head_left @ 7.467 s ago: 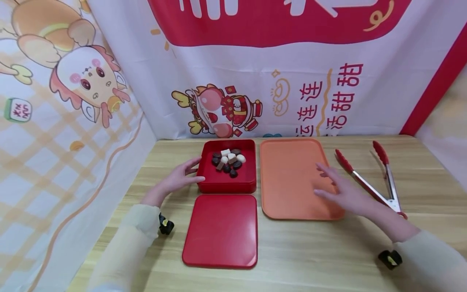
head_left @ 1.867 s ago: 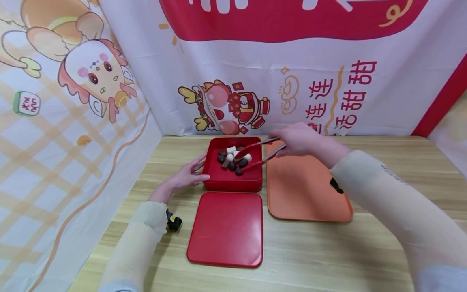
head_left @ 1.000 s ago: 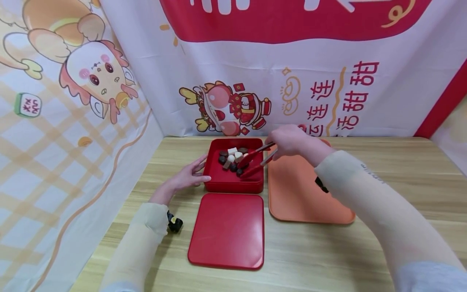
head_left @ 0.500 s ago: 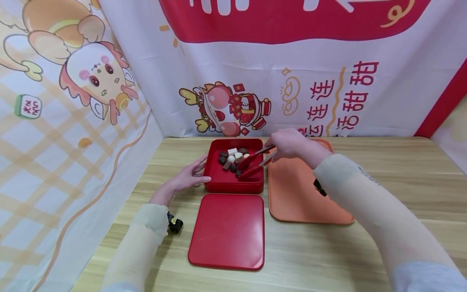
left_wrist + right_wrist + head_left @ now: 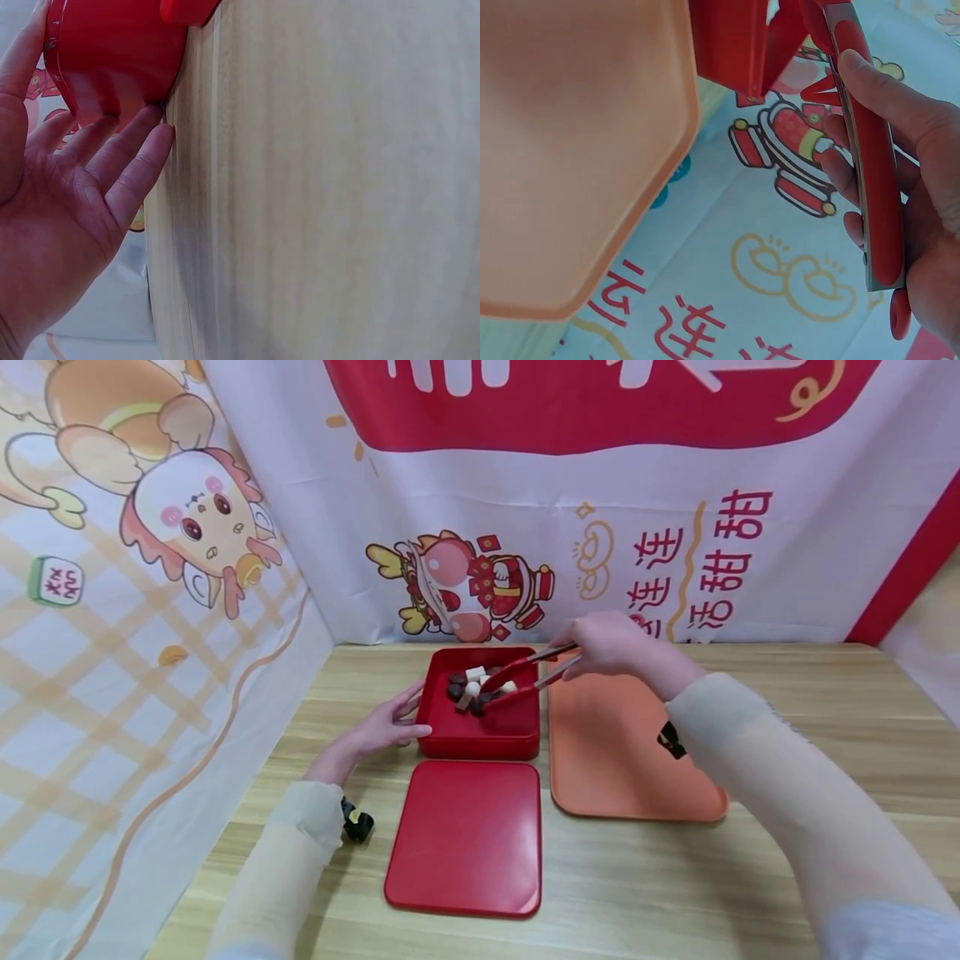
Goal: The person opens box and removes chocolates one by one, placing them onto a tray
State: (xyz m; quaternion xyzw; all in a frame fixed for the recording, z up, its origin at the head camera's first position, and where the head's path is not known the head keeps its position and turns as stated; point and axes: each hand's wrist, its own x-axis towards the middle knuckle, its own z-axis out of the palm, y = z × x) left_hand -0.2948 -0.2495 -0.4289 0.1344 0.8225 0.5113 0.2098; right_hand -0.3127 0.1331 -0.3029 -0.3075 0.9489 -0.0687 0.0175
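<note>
A red square box (image 5: 478,747) holds a cluster of dark, brown and white chocolates (image 5: 476,674). At the box's left side, my left hand (image 5: 378,727) rests with its fingers extended against the wall and its thumb near the rim. My right hand (image 5: 611,643), above the orange tray (image 5: 637,760), grips red-and-silver tongs (image 5: 877,180) by the handles. The two red tips reach into the box from the right, among the dark pieces. Whether a chocolate is pinched between them is hard to tell. In the right wrist view, the thumb lies along one handle.
A flat red lid (image 5: 465,839) lies in front of the box on the wooden table (image 5: 615,885). The tray lies close beside the box on the right. A printed cloth (image 5: 465,485) hangs behind the table, and another stands at the left.
Earlier the tongs lay right of the tray and my right hand was empty. Now it holds them in the box. In the last half second the tongs lifted slightly. My left hand stayed put.
</note>
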